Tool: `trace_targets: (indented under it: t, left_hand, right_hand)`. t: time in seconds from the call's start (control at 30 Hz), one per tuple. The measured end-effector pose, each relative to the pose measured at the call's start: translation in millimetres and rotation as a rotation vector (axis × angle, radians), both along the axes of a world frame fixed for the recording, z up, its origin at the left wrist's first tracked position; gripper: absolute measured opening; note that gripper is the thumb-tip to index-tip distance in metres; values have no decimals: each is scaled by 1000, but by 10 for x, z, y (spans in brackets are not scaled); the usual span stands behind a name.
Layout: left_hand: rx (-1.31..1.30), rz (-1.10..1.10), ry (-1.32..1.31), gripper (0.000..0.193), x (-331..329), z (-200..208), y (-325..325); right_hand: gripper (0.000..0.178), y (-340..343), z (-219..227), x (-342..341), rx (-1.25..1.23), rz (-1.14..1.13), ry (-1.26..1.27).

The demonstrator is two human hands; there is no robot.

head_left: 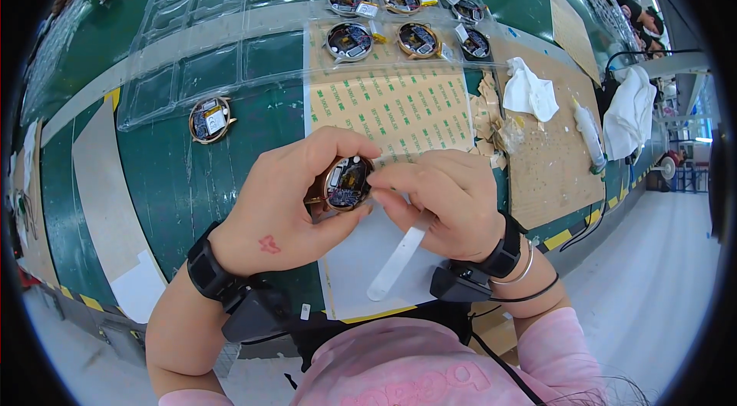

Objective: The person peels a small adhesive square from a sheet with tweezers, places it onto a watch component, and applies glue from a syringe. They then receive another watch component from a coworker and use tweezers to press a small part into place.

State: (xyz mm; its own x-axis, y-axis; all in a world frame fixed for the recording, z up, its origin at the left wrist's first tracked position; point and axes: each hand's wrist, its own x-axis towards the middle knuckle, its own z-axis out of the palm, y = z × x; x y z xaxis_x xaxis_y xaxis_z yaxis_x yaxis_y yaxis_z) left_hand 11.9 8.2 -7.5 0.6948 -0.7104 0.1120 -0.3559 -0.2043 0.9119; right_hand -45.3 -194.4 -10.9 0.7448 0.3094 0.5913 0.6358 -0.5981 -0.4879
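Observation:
My left hand [280,195] is closed around the rim of a round watch case [348,185], gold-edged, with its circuit board and small parts exposed. The fingers of my right hand [453,195] are pinched at the case's right edge; what lies between the fingertips is too small to make out. A flat white stick [398,261] with a rounded end pokes out below the right palm, gripped in that hand. Left of my hands, another open watch case [209,120] with a white-labelled part lies on the green table.
A clear plastic tray [203,76] spans the far side, with several open watch cases in its right compartments. Beneath my hands lies a tan adhesive sheet [345,102] with green print. To the right are a white cloth [530,91], a cardboard sheet [549,168] and a white tube [588,137].

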Motion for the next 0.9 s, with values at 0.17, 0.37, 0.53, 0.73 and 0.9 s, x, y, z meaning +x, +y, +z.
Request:
trace_targets:
  t: [0.17, 0.37, 0.53, 0.73, 0.9]
  left_hand:
    - [10, -7, -33, 46, -24, 11, -25]
    - [-9, -2, -85, 45, -33, 2, -40]
    - [-10, 16, -98, 44, -50, -6, -43]
    - [-56, 28, -158, 43, -74, -48, -70]
    - [-58, 57, -162, 43, -92, -49, -70]
  right_hand:
    - [33, 3, 107, 20, -125, 9, 2]
    - [34, 15, 75, 23, -211, -4, -86]
    - [28, 47, 42, 62, -158, 7, -98]
    - [24, 85, -9, 50, -125, -24, -101]
    - [24, 119, -3, 28, -90, -45, -62]
